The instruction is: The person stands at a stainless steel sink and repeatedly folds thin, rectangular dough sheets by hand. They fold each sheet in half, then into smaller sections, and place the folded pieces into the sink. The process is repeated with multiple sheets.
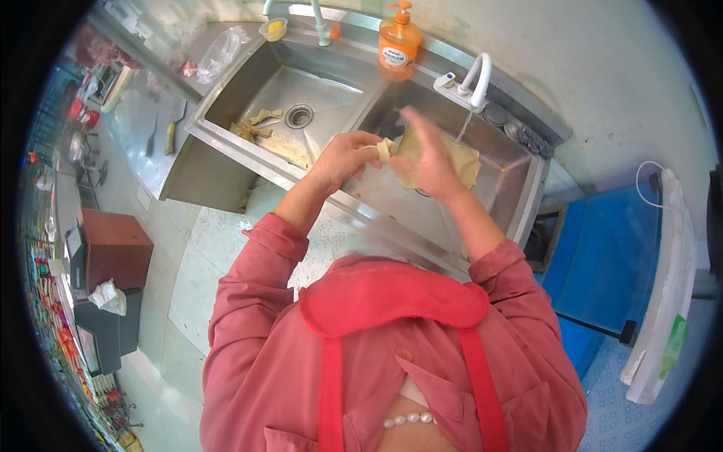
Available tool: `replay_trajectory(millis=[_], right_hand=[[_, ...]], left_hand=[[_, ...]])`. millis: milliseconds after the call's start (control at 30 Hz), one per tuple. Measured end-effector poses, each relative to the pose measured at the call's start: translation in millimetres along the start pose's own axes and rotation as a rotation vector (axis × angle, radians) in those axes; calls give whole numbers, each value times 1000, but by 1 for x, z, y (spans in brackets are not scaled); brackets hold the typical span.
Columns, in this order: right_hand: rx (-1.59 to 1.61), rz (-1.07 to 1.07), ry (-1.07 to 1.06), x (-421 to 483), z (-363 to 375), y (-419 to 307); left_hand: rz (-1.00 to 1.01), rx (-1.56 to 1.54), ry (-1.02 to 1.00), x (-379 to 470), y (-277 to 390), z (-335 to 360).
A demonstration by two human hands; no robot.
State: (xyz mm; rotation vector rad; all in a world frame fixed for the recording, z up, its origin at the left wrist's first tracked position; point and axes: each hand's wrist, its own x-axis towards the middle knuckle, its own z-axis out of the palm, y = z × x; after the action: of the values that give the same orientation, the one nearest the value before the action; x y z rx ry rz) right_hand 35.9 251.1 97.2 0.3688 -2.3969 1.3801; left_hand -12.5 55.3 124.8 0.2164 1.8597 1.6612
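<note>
Over the right basin of a steel double sink (390, 217), my left hand (347, 158) grips a small twisted strip of pale yellow cloth or sheet material (385, 150). My right hand (426, 161) is beside it, fingers spread and slightly blurred, its thumb near the strip; whether it touches is unclear. A flat tan sheet (466, 161), perhaps cloth, lies behind my right hand in the basin. Water runs from a white curved faucet (483, 79) into this basin. In the left basin, yellowish crumpled pieces (251, 130) and a flat pale piece (285, 148) lie near the drain (299, 116).
An orange pump bottle (398, 48) stands behind the sink divider. A grey scrubber (534, 141) rests at the right rim. On the left counter are a clear plastic bag (223, 53), a knife (151, 135) and a small bowl (273, 29). A blue-lidded chest (604, 248) stands at right.
</note>
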Motion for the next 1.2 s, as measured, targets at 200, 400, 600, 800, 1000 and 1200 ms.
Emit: replay_trajectory(millis=[200, 400, 600, 800, 1000, 1200], right_hand=[[550, 278, -302, 0, 13, -14], [743, 287, -282, 0, 11, -1], [1053, 693, -290, -6, 1, -7], [1180, 728, -374, -14, 5, 12], [1127, 699, -418, -15, 15, 22], [1340, 775, -422, -13, 20, 9]], left_hand=[[201, 247, 23, -3, 5, 8], [445, 339, 207, 11, -24, 7], [554, 448, 213, 3, -27, 9], [617, 514, 304, -3, -29, 6], [617, 462, 264, -10, -37, -2], [525, 275, 317, -15, -45, -5]])
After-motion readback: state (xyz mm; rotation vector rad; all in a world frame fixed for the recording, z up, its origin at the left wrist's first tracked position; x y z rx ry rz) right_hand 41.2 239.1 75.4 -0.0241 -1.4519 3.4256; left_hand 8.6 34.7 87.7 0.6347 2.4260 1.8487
